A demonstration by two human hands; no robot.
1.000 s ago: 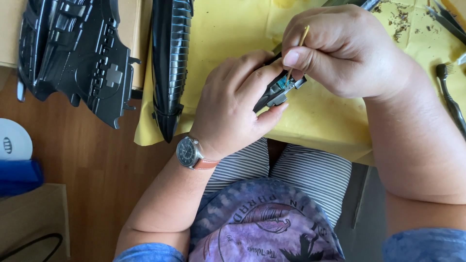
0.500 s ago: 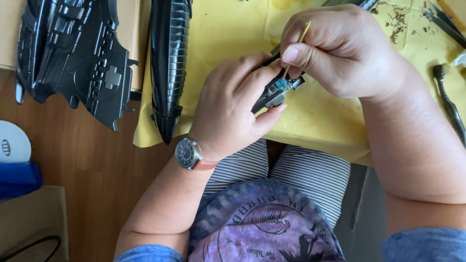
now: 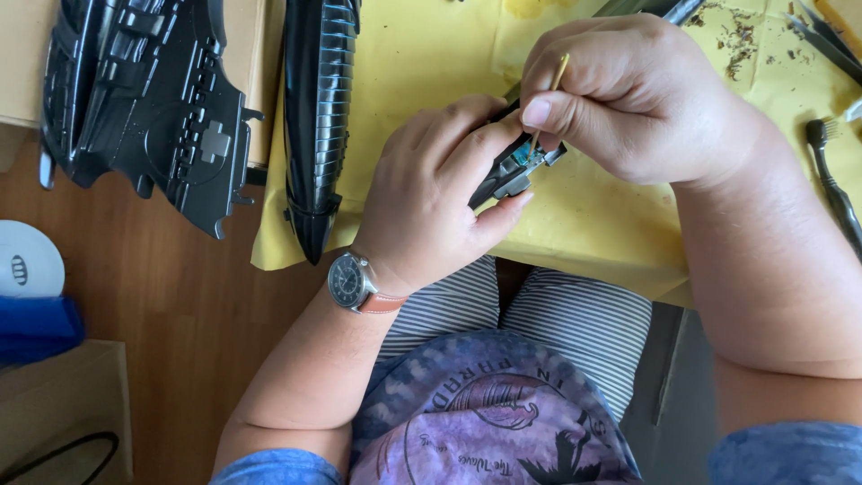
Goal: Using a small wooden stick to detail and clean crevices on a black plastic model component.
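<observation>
Little has moved since the earlier frames: both hands stay over the table edge, right hand (image 3: 628,99) shifted a touch, stick tip still at the part. Left hand (image 3: 440,193) grip closed around a small dark part (image 3: 514,169), thumb under it, fingers curled over the top; part pokes out to the right of the grip, tilted. Right hand grip pinched shut on a thin wooden stick (image 3: 548,99), thumb and forefinger clamping it, stick nearly upright, lower tip touching the part's bluish end. Part sits between both hands, above the yellow cloth (image 3: 413,54). Watch (image 3: 348,281) on left wrist. Long black hull piece (image 3: 316,117) lies on cloth left of left hand; bigger black piece (image 3: 144,99) further left. Toothbrush (image 3: 831,180) far right on cloth.
</observation>
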